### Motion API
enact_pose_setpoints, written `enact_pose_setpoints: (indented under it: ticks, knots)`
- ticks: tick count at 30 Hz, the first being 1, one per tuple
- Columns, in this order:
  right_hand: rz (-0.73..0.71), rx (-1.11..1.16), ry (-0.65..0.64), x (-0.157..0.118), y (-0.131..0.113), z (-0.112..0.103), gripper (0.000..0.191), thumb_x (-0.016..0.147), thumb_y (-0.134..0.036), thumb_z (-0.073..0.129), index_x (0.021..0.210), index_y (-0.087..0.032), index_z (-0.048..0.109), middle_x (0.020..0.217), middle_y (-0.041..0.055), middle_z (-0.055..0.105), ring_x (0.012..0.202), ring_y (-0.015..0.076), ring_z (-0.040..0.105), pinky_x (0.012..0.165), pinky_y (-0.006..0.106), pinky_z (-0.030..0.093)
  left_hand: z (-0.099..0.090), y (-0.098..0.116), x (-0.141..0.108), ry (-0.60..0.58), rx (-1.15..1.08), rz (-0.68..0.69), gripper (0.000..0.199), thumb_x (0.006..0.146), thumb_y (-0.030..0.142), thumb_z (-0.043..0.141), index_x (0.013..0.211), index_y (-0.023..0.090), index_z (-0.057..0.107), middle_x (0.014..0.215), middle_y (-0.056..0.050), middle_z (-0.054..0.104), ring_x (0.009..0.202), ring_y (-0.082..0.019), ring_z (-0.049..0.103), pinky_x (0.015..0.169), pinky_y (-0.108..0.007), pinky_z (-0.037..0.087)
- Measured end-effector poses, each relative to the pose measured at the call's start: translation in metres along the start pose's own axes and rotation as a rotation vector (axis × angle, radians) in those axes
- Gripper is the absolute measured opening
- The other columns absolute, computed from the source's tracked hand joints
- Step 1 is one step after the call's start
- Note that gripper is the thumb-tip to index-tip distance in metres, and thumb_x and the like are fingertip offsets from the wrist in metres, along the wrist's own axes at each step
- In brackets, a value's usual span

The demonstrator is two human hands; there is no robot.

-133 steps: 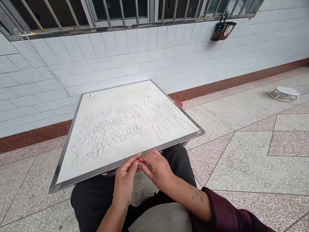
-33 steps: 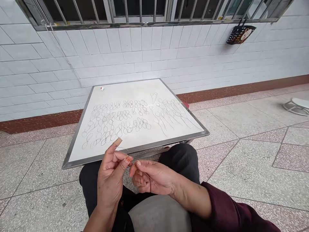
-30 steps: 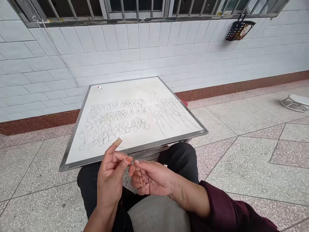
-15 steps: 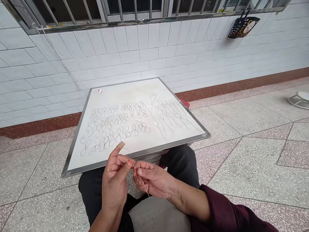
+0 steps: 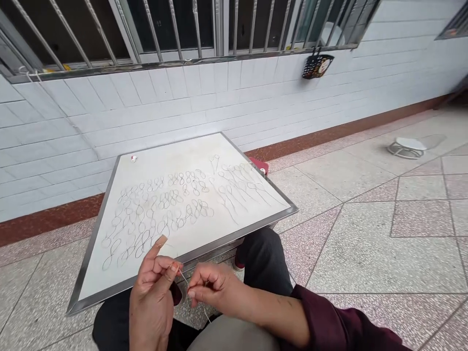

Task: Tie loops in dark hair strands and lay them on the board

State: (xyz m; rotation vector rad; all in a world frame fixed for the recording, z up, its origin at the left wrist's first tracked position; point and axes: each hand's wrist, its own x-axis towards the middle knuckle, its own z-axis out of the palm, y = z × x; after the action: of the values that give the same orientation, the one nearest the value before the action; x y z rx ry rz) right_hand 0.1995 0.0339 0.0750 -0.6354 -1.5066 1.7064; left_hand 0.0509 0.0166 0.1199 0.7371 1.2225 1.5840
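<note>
A thin pale cord (image 5: 184, 277) runs taut between my two hands, just beyond the near edge of the white table (image 5: 171, 152). My left hand (image 5: 151, 297) pinches it between thumb and a finger, while the raised index finger has tan tape round its tip and a strand of cord beside it. On the other side, my right hand (image 5: 215, 290) is closed on the same cord, whose free end hangs below it. Rows of thin figure-eight loops (image 5: 199, 208) lie on the table. To their right are single loops with long tails (image 5: 258, 190).
A small white and red object (image 5: 133, 158) sits at the table's far left corner. Beyond is a tiled wall (image 5: 175, 112) with barred windows and a hanging dark bag (image 5: 317, 66). A white-topped stool (image 5: 407, 145) stands on the floor at right; something red (image 5: 259, 165) is behind the table.
The view has swung right and up. My right hand has moved away from the left along the cord, leaving a longer stretch showing between them.
</note>
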Motion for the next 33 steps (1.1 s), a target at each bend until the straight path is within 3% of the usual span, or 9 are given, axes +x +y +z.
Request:
enact_pose_setpoints:
  ticks: [4, 10, 14, 20, 27, 33]
  knots:
    - [-0.033, -0.176, 0.01, -0.004, -0.003, -0.001, 0.02, 0.091, -0.032, 0.065, 0.077, -0.018, 0.059, 0.064, -0.0033, 0.061, 0.053, 0.0084, 0.052, 0.052, 0.019, 0.036, -0.004, 0.001, 0.009, 0.015, 0.022, 0.033, 0.066, 0.065, 0.026, 0.088, 0.127, 0.024, 0.067, 0.068, 0.004, 0.063, 0.071, -0.013, 0.059, 0.078, -0.023, 0.05]
    - [-0.028, -0.289, 0.014, -0.015, -0.009, -0.008, 0.015, 0.089, -0.022, 0.061, 0.076, -0.019, 0.056, 0.064, -0.0043, 0.058, 0.053, 0.0077, 0.051, 0.051, 0.017, 0.035, -0.002, 0.003, 0.02, 0.05, -0.028, 0.087, 0.063, 0.066, 0.027, 0.089, 0.125, 0.026, 0.068, 0.066, 0.006, 0.061, 0.072, -0.011, 0.058, 0.081, -0.022, 0.048]
    - [-0.141, -0.472, 0.068, -0.023, -0.009, -0.016, 0.012, 0.086, -0.015, 0.061, 0.076, -0.019, 0.056, 0.067, -0.0037, 0.059, 0.061, 0.0096, 0.054, 0.059, 0.018, 0.039, 0.007, -0.003, 0.024, 0.035, -0.039, 0.1, 0.064, 0.066, 0.027, 0.089, 0.126, 0.025, 0.068, 0.07, 0.005, 0.063, 0.073, -0.012, 0.058, 0.083, -0.023, 0.047]
    - [-0.218, -0.748, 0.144, -0.029, -0.003, -0.027, 0.007, 0.088, -0.018, 0.062, 0.083, -0.02, 0.059, 0.074, 0.0001, 0.064, 0.072, 0.0141, 0.059, 0.066, 0.022, 0.042, 0.017, -0.006, 0.026, 0.044, -0.069, 0.053, 0.069, 0.064, 0.028, 0.09, 0.129, 0.026, 0.067, 0.067, 0.006, 0.06, 0.074, -0.014, 0.057, 0.083, -0.026, 0.048]
    - [-0.297, -0.871, 0.205, -0.029, -0.005, -0.03, 0.007, 0.09, -0.023, 0.063, 0.085, -0.019, 0.061, 0.072, 0.0008, 0.064, 0.067, 0.0142, 0.059, 0.061, 0.022, 0.043, 0.022, -0.004, 0.028, 0.045, -0.067, 0.048, 0.07, 0.064, 0.026, 0.09, 0.13, 0.029, 0.066, 0.071, 0.005, 0.062, 0.078, -0.013, 0.058, 0.087, -0.026, 0.046]
    - [-0.401, -0.871, 0.24, -0.028, -0.01, -0.024, 0.005, 0.091, -0.016, 0.059, 0.088, -0.019, 0.062, 0.077, 0.0018, 0.068, 0.071, 0.0139, 0.06, 0.065, 0.021, 0.046, 0.019, -0.003, 0.027, 0.053, -0.068, 0.077, 0.068, 0.064, 0.025, 0.09, 0.128, 0.028, 0.067, 0.073, 0.005, 0.063, 0.079, -0.014, 0.058, 0.091, -0.029, 0.045]
